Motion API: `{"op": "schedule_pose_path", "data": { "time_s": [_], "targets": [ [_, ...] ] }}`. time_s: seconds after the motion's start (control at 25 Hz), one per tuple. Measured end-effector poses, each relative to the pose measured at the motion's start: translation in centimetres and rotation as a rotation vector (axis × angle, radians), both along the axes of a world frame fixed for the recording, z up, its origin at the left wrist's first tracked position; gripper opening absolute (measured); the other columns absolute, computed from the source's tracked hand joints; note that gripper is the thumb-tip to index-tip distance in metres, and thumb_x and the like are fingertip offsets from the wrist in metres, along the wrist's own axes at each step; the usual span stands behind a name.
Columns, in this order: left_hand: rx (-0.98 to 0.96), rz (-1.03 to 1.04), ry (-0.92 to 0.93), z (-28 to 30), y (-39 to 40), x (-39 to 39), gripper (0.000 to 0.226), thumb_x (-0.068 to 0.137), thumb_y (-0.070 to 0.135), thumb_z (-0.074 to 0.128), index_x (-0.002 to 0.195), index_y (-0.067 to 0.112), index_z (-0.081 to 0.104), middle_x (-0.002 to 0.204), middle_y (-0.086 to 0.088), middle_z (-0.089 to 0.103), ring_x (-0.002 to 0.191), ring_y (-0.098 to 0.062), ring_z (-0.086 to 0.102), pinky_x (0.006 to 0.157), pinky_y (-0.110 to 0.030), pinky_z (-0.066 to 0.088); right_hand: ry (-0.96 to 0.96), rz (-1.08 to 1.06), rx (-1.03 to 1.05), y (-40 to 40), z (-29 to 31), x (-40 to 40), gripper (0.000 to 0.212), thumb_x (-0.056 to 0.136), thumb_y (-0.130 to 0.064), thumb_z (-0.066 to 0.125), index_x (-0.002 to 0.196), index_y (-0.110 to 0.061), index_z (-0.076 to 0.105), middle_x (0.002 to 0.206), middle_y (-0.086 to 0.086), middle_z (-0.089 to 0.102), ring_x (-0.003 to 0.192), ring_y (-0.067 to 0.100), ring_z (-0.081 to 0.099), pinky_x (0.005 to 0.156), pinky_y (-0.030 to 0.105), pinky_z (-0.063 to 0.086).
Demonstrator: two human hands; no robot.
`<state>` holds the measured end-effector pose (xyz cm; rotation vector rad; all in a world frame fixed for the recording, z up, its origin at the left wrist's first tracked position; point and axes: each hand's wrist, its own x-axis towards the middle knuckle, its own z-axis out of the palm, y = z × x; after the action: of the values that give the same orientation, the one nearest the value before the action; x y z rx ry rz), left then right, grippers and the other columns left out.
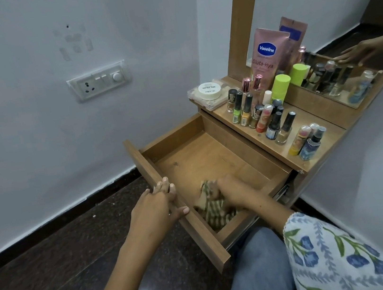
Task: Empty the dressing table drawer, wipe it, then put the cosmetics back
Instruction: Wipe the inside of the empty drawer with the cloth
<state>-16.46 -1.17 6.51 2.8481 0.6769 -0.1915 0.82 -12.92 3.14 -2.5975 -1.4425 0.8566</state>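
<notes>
Wooden drawer, left hand gripping its front, right hand clutching striped cloth inside.

White floral sleeve, blue jeans.

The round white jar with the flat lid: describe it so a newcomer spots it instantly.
Find the wooden-framed mirror and its wooden shelf crowded with nail polish bottles. At the shelf's far left end, the round white jar rests on a clear plastic box: low, wide, apart from the bottles.
</notes>
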Motion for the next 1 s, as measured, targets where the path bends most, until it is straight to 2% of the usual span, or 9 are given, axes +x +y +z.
{"op": "schedule_pose_path", "data": {
  "time_s": [0.12,0.32,0.52,0.64,0.8,0.92,1.0],
  "targets": [
    [-0.001,0.001,0.006,-0.1,0.0,0.0,0.071,0.092,0.054,0.041,0.149,0.017,0.02,0.159,-0.004,0.004,0.145,-0.015,0.012,0.117,-0.031,0.013,-0.058,0.11,0.011,0.2,-0.3,-1.6,0.031,0.087,-0.007,0.065,0.117,-0.013,0.067,0.122,0.011,0.06,0.107,0.026,0.06,0.091,0.033,0.051],
    [-0.019,0.011,-0.007,0.0,-0.1,0.0,0.07,0.093,0.052,0.043,0.149,0.016,0.02,0.159,-0.004,0.004,0.146,-0.016,0.011,0.117,-0.032,0.012,0.01,-0.079,0.141,2.0,-0.8,-0.8,0.042,0.081,-0.013,0.072,0.122,-0.02,0.063,0.125,0.008,0.059,0.112,0.026,0.057,0.096,0.037,0.049],
    [-0.02,0.019,-0.029,0.1,-0.3,-0.1,0.069,0.092,0.051,0.044,0.148,0.017,0.023,0.159,-0.003,0.005,0.145,-0.016,0.012,0.117,-0.033,0.014,0.036,-0.196,0.22,5.6,-0.9,0.3,0.041,0.074,-0.015,0.079,0.113,-0.022,0.069,0.124,0.006,0.063,0.11,0.025,0.058,0.09,0.032,0.046],
    [-0.03,0.019,-0.036,-0.1,-0.3,-0.2,0.069,0.092,0.052,0.045,0.148,0.018,0.024,0.159,-0.003,0.006,0.145,-0.015,0.013,0.117,-0.033,0.014,0.034,-0.093,0.151,5.0,-0.7,-0.1,0.037,0.077,-0.015,0.077,0.112,-0.019,0.069,0.122,0.005,0.063,0.111,0.024,0.058,0.095,0.037,0.049],
    [-0.042,0.019,-0.042,-0.2,-0.2,-0.3,0.071,0.091,0.053,0.046,0.148,0.016,0.025,0.159,-0.004,0.007,0.145,-0.015,0.013,0.117,-0.033,0.013,0.018,0.062,0.005,1.6,-0.7,-1.3,0.026,0.074,-0.012,0.079,0.098,-0.013,0.071,0.11,0.006,0.065,0.1,0.023,0.062,0.085,0.038,0.056],
    [-0.04,0.024,-0.024,-0.1,-0.2,-0.2,0.071,0.091,0.053,0.046,0.148,0.016,0.025,0.159,-0.004,0.007,0.145,-0.016,0.014,0.117,-0.034,0.014,-0.137,0.149,0.006,0.2,-0.8,-2.3,0.02,0.081,-0.004,0.071,0.1,-0.008,0.071,0.106,0.011,0.067,0.095,0.025,0.064,0.079,0.036,0.056],
    [-0.033,0.028,-0.016,0.1,-0.3,-0.2,0.071,0.091,0.052,0.046,0.148,0.016,0.024,0.159,-0.004,0.007,0.145,-0.016,0.014,0.117,-0.033,0.014,-0.224,0.117,0.078,0.1,-1.0,-2.8,0.018,0.085,-0.005,0.067,0.102,-0.01,0.07,0.107,0.01,0.067,0.097,0.024,0.063,0.077,0.032,0.053]
  ]
}}
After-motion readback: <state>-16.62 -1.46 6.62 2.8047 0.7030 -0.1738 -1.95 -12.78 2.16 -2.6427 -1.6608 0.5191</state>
